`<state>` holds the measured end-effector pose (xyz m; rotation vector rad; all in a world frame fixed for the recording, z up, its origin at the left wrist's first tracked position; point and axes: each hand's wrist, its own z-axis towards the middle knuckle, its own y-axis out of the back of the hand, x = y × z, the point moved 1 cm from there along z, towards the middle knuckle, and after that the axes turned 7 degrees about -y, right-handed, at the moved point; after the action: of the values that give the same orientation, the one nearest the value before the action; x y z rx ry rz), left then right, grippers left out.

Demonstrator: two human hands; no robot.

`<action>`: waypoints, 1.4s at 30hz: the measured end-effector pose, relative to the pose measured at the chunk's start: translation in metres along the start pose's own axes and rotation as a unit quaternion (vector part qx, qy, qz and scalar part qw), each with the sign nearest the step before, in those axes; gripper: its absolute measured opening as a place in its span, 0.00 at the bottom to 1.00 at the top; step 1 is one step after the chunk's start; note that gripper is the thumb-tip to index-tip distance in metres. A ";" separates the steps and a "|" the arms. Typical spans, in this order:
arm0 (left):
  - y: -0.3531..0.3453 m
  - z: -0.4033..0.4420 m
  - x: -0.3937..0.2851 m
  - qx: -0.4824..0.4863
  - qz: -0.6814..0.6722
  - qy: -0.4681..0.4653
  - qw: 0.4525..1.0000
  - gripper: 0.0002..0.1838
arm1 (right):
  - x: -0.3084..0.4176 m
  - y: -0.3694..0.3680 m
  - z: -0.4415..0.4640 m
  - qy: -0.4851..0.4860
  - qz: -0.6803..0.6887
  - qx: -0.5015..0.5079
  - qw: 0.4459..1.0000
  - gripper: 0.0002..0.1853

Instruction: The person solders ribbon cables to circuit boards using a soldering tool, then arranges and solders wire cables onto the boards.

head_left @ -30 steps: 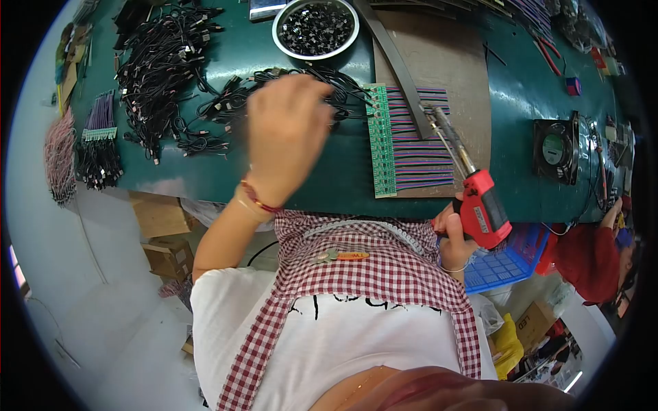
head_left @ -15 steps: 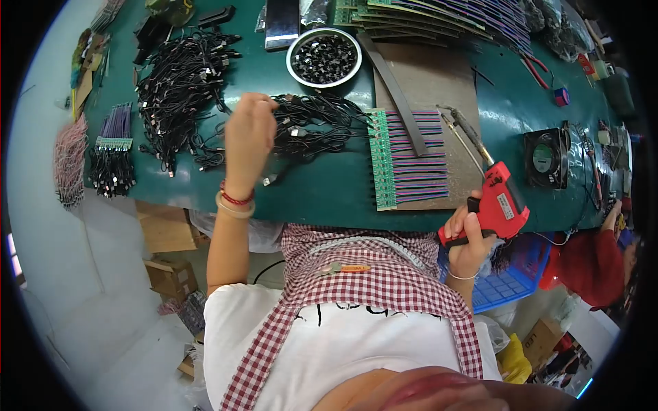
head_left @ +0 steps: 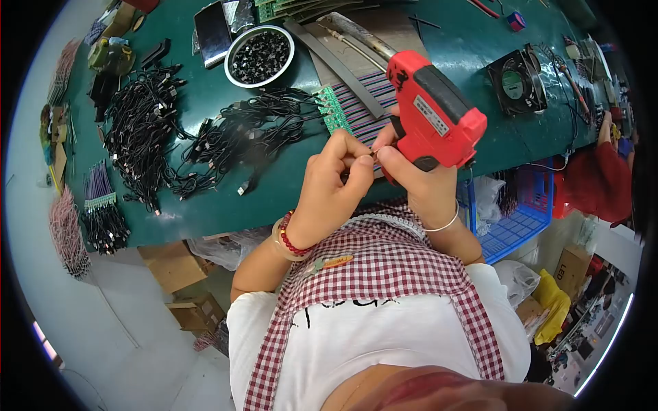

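Observation:
My right hand [head_left: 423, 181] grips the handle of a red soldering gun [head_left: 432, 113], its metal tip and thin feed tube pointing up and left over the board. My left hand [head_left: 332, 181] is closed in a pinch against my right thumb. Something tiny and thin sits between the fingertips, too small to make out. Just beyond the hands lie green circuit boards [head_left: 334, 109] with rows of coloured wires [head_left: 363, 103], a grey metal bar [head_left: 339, 68] lying across the wires. Black USB cables [head_left: 260, 127] reach up to the boards' left edge.
A white-rimmed bowl [head_left: 290, 58] of small black parts stands behind the cables. Further left is a large heap of black cables [head_left: 140, 130]. A black fan [head_left: 514, 82] sits on the right. A blue crate [head_left: 510, 233] is below the table edge; a person in red [head_left: 596, 181] is at far right.
My left hand has moved right and down from above the cables to meet my right hand. The soldering gun has been raised and brought left, closer to me. The camera view has shifted.

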<state>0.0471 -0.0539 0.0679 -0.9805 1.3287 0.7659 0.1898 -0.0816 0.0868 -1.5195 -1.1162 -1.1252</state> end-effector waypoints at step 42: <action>0.052 0.032 0.036 -0.002 0.507 -0.260 0.822 0.06 | -0.038 0.047 -0.023 -0.076 -0.028 -0.080 0.994 0.21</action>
<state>0.0182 -0.0068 0.0238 0.0673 1.2887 1.6933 0.2254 -0.1182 0.0463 -1.7311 -1.2007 -1.1756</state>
